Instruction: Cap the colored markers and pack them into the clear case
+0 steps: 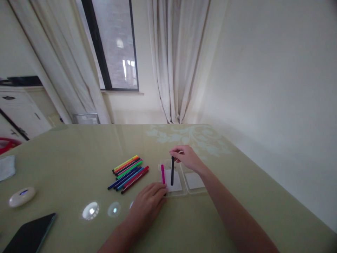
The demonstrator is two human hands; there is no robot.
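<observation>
A black marker point(172, 171) hangs upright over a clear plastic case point(184, 192), its top end pinched in my right hand point(186, 157). Inside the left half of the case lies a pink marker point(163, 174), along its left side, beside a white card point(176, 181). My left hand point(152, 196) rests at the near left corner of the case, its fingertips on the lower end of the pink marker. Another white card point(194, 180) shows in the case's right half, partly behind my right forearm.
Several coloured markers point(129, 173) lie side by side left of the case. Farther left are a white oval device point(22, 197), a dark tablet point(30, 233) and a folded cloth point(7, 167). A wall borders the table point(86, 151) on the right.
</observation>
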